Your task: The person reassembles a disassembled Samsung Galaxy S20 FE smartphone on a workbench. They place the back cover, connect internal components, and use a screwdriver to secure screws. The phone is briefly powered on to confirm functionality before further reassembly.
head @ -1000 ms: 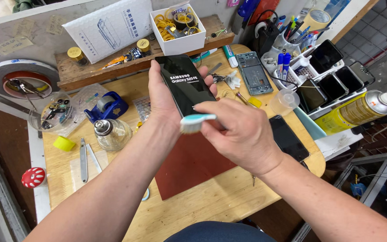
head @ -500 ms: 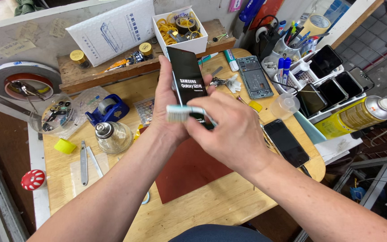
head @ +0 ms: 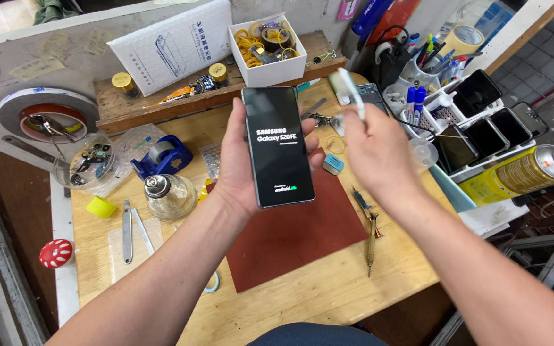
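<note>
Head view, round clear glass bottle with metal cap [head: 169, 195] on pale wooden bench [head: 302, 301], left hand [head: 238, 163] gripping glossy black slab smartphone [head: 277, 146] upright, screen lit, over matte red-brown mat [head: 296, 237], right hand [head: 376, 150] pinching small whitish blurred strip [head: 347, 90] aloft, yellow metal spray can [head: 520, 173] lying far right.

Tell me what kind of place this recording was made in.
Most likely a phone repair bench. The left hand holds a smartphone with its screen lit, more phones stand in a white rack, and tweezers, a screwdriver and a tape dispenser lie on the wooden worktop.
</note>
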